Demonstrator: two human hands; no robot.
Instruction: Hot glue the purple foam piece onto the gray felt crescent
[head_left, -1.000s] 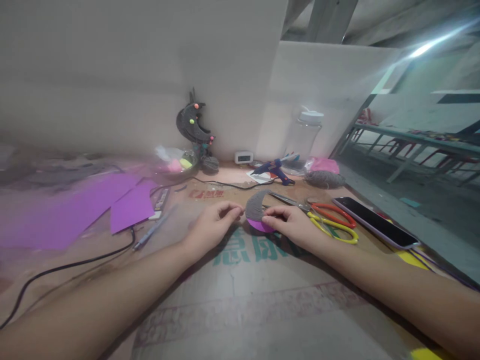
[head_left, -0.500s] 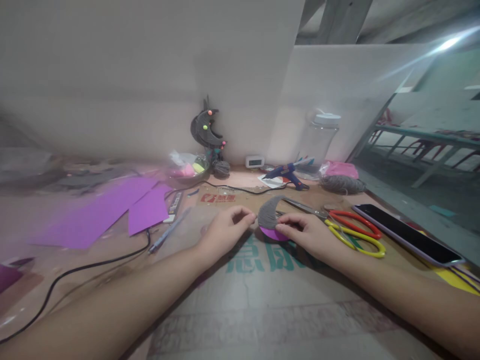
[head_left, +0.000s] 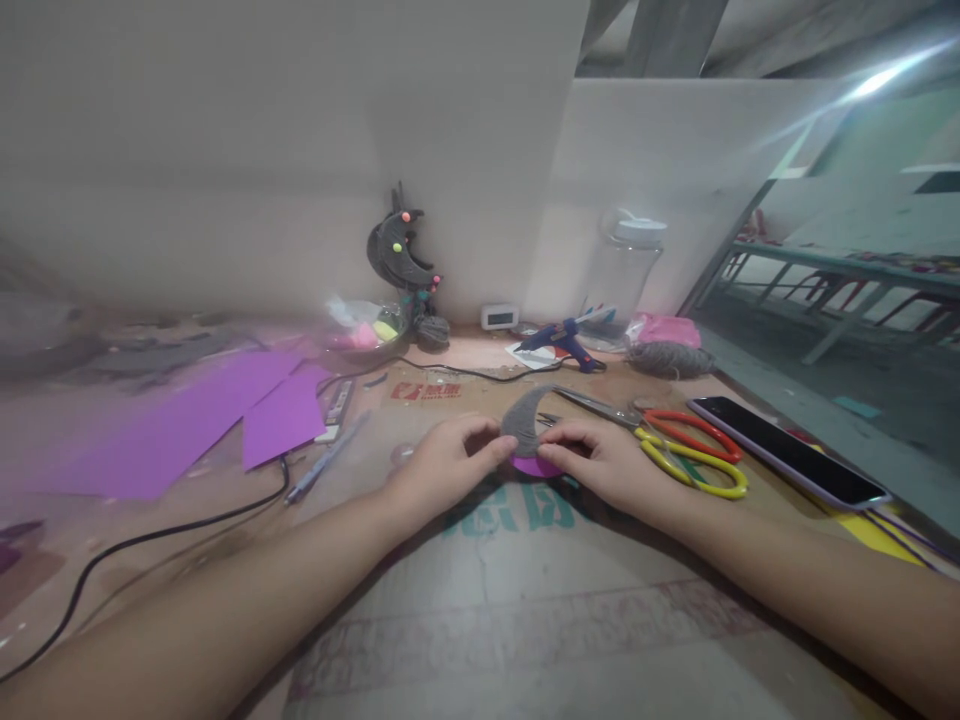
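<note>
Between my hands is a small crescent (head_left: 520,425) wound with grey yarn, its lower part bare purple. My left hand (head_left: 461,455) pinches its left edge, the thumb lying over the yarn. At the lower right end, my right hand (head_left: 592,455) grips it between thumb and fingers. Scissors (head_left: 694,465) with red and yellow handles lie just beyond my right hand, their blades passing behind the crescent. The fingertips behind the crescent are hidden.
Purple paper sheets (head_left: 285,418), a pen (head_left: 322,465) and a black cord lie left. A blue glue gun (head_left: 561,343), clear bottle (head_left: 626,270), grey yarn (head_left: 670,359) and decorated dark crescent (head_left: 394,250) stand behind. A phone (head_left: 787,450) lies right.
My left hand has closed in from beside the crescent and now takes hold of its left edge. My right hand keeps its grip. The whole view has shifted slightly.
</note>
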